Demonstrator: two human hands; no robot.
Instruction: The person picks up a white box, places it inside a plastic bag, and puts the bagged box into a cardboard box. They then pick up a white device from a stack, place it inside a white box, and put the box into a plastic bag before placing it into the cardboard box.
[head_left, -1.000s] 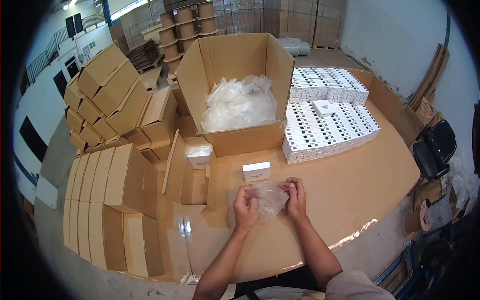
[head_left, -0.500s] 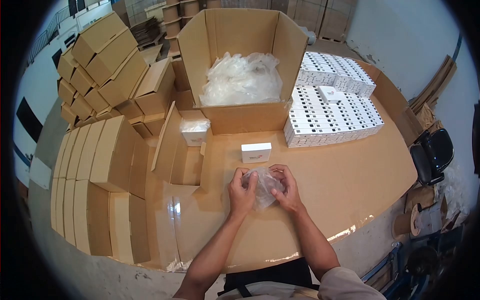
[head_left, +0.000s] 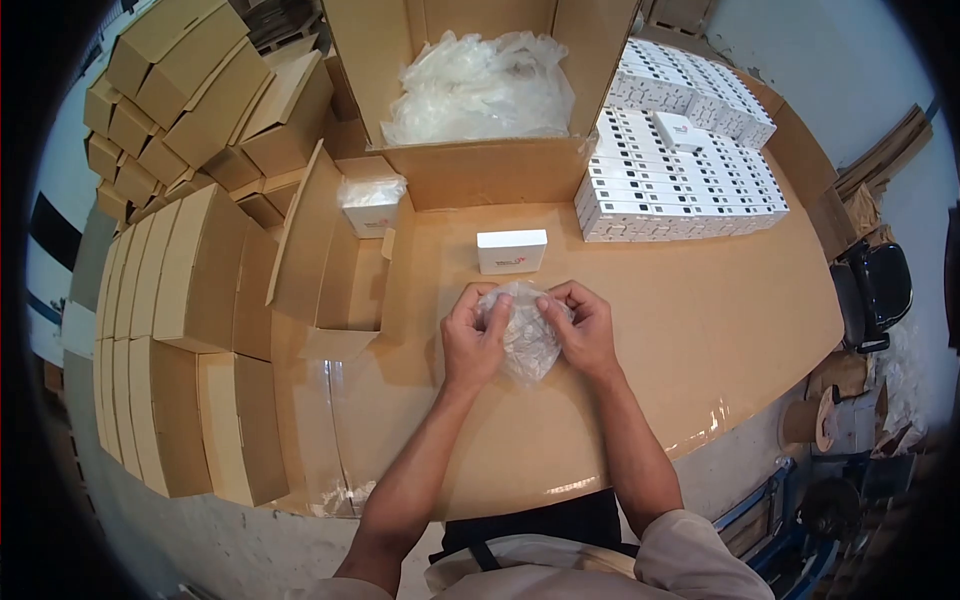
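Both hands grip a crumpled clear plastic bag (head_left: 530,345) over the table. My left hand (head_left: 474,338) is closed on its left side, thumb on top. On the other side, my right hand (head_left: 582,330) pinches the bag with thumb and fingers. Just beyond the hands a small white box (head_left: 511,252) with a red mark stands on the table. To the left, an open cardboard carton (head_left: 350,290) holds a plastic-wrapped white box (head_left: 372,212) at its far end.
A big cardboard box (head_left: 490,178) of loose clear plastic bags (head_left: 480,90) stands at the back. Stacked white boxes (head_left: 680,205) fill the back right, with one white box (head_left: 678,131) lying on top. Brown cartons (head_left: 175,270) are piled at the left.
The view has tipped downward, so the table's things sit higher in it. My hands have drawn slightly apart around the bag, and it is spread a little more between them.
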